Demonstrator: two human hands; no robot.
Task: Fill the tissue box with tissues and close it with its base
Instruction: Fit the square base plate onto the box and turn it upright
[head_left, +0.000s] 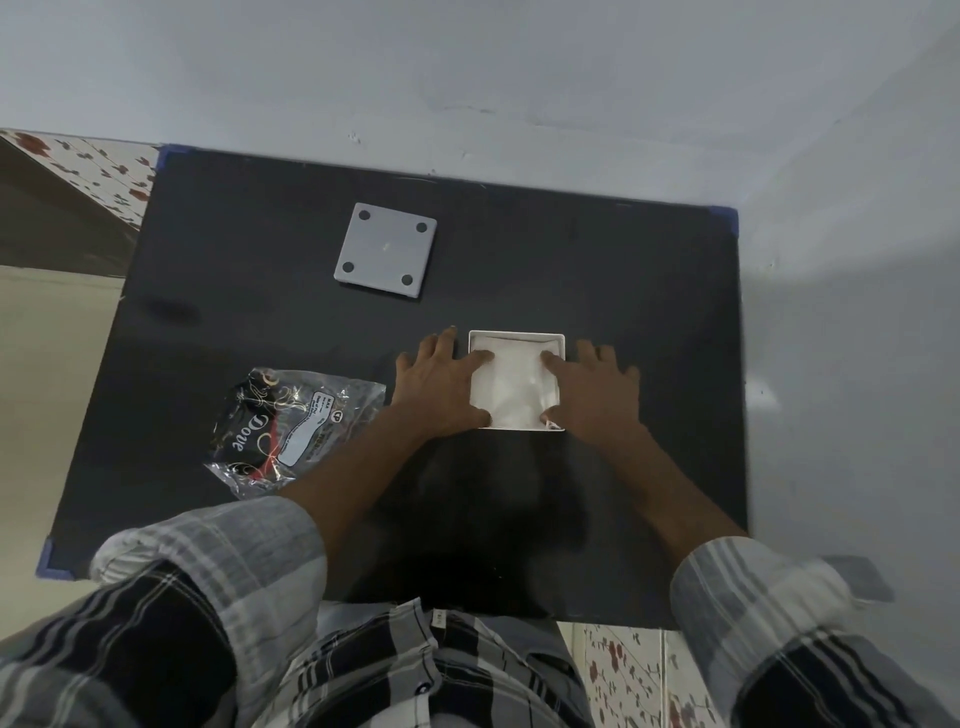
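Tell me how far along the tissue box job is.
Done: the tissues are already inside the upturned tissue box, and the wrapper lies on the table. In hand: the left hand and right hand press the tissues down with forefingers and thumbs. Left: the base lies apart at the far side, not yet fitted.
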